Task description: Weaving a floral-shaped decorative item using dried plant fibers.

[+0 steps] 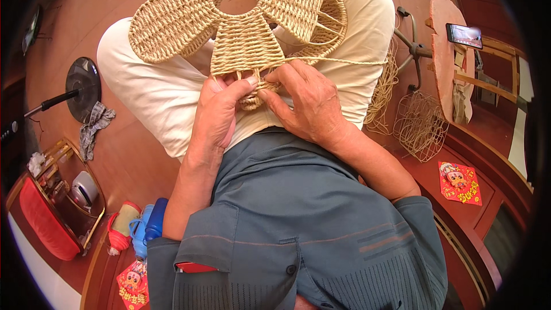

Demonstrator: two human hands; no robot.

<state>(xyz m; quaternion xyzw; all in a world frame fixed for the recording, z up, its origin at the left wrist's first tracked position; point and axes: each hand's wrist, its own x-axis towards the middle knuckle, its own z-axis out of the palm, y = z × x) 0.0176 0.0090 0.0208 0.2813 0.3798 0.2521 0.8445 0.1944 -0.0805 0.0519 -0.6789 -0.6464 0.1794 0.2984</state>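
Note:
A woven straw-rope piece (238, 43), shaped like a flower with petals around an open round centre, rests on my lap between my knees. My left hand (221, 103) pinches the lower end of the nearest petal, its thumb pressed on the weave. From the right, my right hand (304, 97) grips the same end, with fingers bent at the cord. A loose strand of straw cord (344, 60) runs from there over my right thigh. Between my hands a small curled tip of weave shows, partly hidden by the fingers.
Coiled straw cord (381, 92) hangs at the right beside a wire frame (422, 120). A phone (464, 35) lies on a round stool top (445, 51). At the left are a black round fan base (83, 89), a grey cloth (94, 129) and blue bottles (146, 224).

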